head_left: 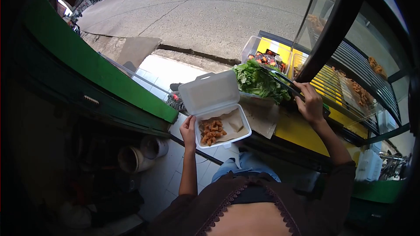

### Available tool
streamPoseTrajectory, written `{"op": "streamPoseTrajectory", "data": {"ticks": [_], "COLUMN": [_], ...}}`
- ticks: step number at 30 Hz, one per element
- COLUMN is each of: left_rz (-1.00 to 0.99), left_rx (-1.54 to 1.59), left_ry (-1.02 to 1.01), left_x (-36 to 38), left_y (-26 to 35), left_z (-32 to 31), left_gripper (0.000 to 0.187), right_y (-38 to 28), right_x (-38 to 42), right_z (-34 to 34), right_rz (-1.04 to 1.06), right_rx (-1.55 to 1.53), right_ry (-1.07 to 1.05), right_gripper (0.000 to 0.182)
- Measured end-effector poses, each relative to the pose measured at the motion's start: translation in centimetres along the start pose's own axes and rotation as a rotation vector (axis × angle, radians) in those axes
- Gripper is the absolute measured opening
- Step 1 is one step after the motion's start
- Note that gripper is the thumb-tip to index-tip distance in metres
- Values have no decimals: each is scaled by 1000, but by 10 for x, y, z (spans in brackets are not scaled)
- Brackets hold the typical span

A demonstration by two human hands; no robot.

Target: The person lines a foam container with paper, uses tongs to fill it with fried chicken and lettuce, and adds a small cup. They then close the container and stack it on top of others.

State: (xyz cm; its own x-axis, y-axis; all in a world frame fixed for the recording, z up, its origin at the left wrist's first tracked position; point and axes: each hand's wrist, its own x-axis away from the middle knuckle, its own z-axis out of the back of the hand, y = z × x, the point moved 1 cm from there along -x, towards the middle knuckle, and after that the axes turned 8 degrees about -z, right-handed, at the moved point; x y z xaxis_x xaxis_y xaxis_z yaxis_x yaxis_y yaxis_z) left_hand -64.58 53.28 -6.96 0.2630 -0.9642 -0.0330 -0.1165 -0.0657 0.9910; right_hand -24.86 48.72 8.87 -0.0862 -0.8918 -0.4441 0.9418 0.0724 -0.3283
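My left hand [188,132] grips the left edge of a white foam takeaway box [243,142], near its hinge. The lid [209,91] stands open, tilted back away from me. Inside, on brown paper [229,124], lie small pieces of fried chicken [211,132], with a folded light piece of paper beside them. My right hand [310,103] is closed around a pair of tongs [283,79], whose tips reach over a tub heaped with green lettuce [258,81]. The tips partly vanish among the leaves.
A clear container of sauce sachets [270,57] stands behind the lettuce. To the right, a glass display case [350,70] holds fried pieces on racks. Brown paper sheets [262,116] lie on the yellow counter [297,133]. A green panel [100,61] runs along the left; buckets [130,159] stand below.
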Motion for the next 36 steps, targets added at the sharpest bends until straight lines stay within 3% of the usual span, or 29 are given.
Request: {"op": "streamPoseTrajectory", "data": {"ticks": [11,18,23,30,33,36], "left_rz": [-26,18,3,-54,-95,-134], "left_rx": [-8,-11,-2,34,2,-14], "left_ry": [-170,-212,-228,-245,-237,-242], "left_x": [-22,-26,-28,-25,-26,-26], "left_y": [-3,-6,-2,2,3,3], "left_z": [-9,-13,-19,-28,-29,-30], "left_gripper": [30,30,28,27,28,31], "right_y": [-25,-65,-75,-50,-38,-34], "right_x": [9,43,77,95,93,90], "right_z": [5,13,1,-9,-2,5], "right_rz": [-84,-44,139,293,475,478], "right_rx": [-5,-126,-61,70,205,211], "right_ry": [188,155,12,-17,-52,-137], "right_gripper": [45,44,56,43,30,33]}}
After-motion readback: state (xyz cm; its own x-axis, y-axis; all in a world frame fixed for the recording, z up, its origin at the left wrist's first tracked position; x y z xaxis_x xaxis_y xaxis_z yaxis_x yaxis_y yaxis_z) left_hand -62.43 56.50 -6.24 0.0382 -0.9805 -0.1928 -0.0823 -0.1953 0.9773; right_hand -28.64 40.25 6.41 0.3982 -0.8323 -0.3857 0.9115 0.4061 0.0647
